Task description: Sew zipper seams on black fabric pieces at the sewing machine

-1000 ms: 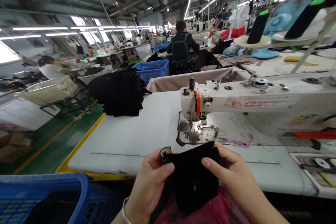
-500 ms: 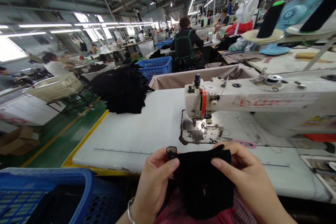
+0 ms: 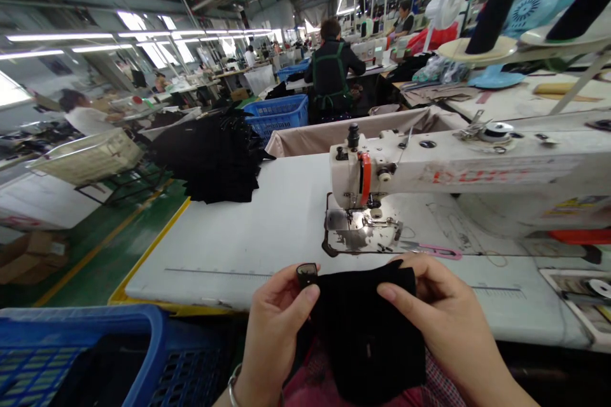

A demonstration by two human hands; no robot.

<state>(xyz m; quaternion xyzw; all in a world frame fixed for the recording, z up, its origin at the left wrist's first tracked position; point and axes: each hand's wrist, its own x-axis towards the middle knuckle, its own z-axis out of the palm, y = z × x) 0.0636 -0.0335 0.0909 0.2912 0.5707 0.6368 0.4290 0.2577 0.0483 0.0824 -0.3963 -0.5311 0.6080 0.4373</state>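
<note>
A black fabric piece (image 3: 365,331) with a small light mark low on it hangs between my two hands, in front of the table edge. My left hand (image 3: 281,315) pinches its upper left corner between thumb and fingers. A small dark tab (image 3: 306,273) with a pale centre shows at the left fingertips; what it is, I cannot make out. At the upper right corner, my right hand (image 3: 436,305) grips the cloth, thumb in front and fingers behind. Beyond the cloth stands a white sewing machine (image 3: 396,168), its needle area apart from both hands.
A pile of black cut pieces (image 3: 210,152) lies at the table's far left. Pink-handled snips (image 3: 436,251) rest beside the machine's metal plate. A blue basket (image 3: 157,337) with dark cloth inside stands at lower left. Black thread cones (image 3: 491,19) stand at upper right. A person (image 3: 331,70) sits ahead.
The view has shifted slightly, so the machine and table sit a little further left and higher. Both hands keep hold of the black cloth, with almost no change in grip.
</note>
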